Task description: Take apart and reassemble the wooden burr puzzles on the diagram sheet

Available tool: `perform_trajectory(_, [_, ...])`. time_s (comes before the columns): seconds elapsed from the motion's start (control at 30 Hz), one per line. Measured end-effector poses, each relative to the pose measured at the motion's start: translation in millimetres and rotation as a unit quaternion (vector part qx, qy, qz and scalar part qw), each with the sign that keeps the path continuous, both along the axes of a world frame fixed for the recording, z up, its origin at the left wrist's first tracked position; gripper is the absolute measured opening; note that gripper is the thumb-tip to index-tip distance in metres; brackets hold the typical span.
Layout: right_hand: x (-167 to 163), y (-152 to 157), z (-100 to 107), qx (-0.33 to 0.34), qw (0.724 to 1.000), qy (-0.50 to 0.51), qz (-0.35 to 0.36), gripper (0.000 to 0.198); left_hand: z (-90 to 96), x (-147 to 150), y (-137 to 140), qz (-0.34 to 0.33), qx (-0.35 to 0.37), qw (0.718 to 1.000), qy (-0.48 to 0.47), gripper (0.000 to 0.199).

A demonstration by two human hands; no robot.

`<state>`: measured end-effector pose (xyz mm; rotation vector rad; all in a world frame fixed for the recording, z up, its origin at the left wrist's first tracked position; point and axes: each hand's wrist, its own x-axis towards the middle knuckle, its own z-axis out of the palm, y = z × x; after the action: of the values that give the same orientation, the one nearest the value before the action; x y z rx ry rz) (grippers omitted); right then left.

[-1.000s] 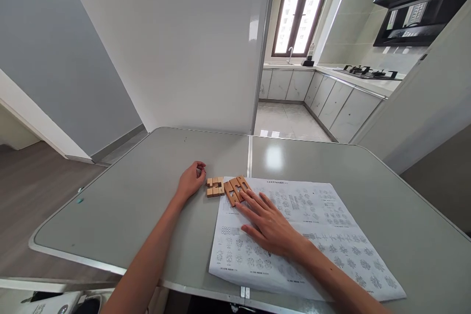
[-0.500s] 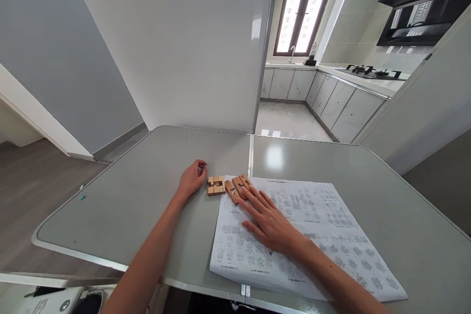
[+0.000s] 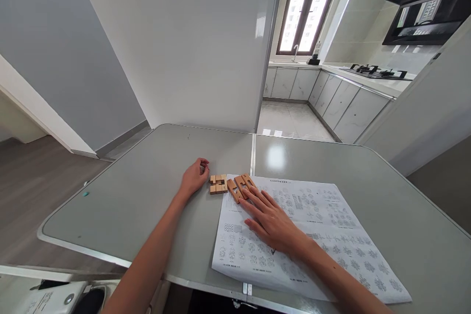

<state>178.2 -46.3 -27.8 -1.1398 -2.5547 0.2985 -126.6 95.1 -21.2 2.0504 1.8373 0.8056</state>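
Note:
My left hand rests on the table just left of the wooden pieces, its fingers loosely curled with nothing visible in them. Beside its fingertips lies a block of notched wooden puzzle pieces set together. Several more notched wooden puzzle pieces lie slanted side by side on the top left corner of a printed sheet. My right hand lies flat on this sheet, fingers spread, with the fingertips touching or nearly touching the slanted pieces. Rows of small line diagrams cover the paper; my right hand and forearm hide part of them.
The grey table has a metal seam down its middle. A small teal bit lies near the left edge. Beyond the table stand a white panel and kitchen cabinets.
The view has shifted slightly, so everything sits a little farther right. Both hands and the wooden pieces keep their places on the table.

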Motion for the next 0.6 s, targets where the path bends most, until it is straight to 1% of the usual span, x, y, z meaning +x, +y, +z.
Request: perform_trajectory(0.6, [2.6,-5.4,2.3,0.011,1.0,0.0,-0.019,0.055,1.0,-0.9,-0.7,-0.003,0.003,1.0,-0.006,0.024])
